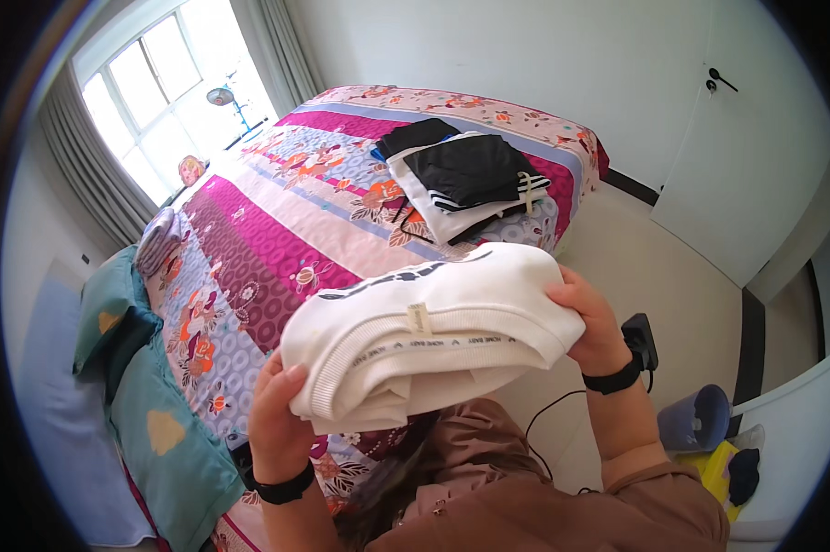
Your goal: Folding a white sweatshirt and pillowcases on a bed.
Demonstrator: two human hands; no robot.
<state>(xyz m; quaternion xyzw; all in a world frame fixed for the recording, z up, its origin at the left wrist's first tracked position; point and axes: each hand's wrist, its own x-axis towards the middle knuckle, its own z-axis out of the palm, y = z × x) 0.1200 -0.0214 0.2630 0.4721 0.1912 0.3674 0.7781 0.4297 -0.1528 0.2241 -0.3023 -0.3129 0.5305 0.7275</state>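
Observation:
A folded white sweatshirt with a ribbed collar and dark print is held up in front of me, its neckline facing my body. My left hand grips its left end, thumb on top. At the opposite end, my right hand pinches the fabric with the thumb above. Both wrists wear black bands with small devices attached. Beyond the sweatshirt, a stack of folded clothes lies on the bed, with black pieces, white cloth and striped trim showing. A black drawstring trails from the stack.
The bed wears a floral patterned cover. Teal pillows and a folded towel line its left side. At right are a bin, a yellow item and a white door. A black cable hangs near my right arm.

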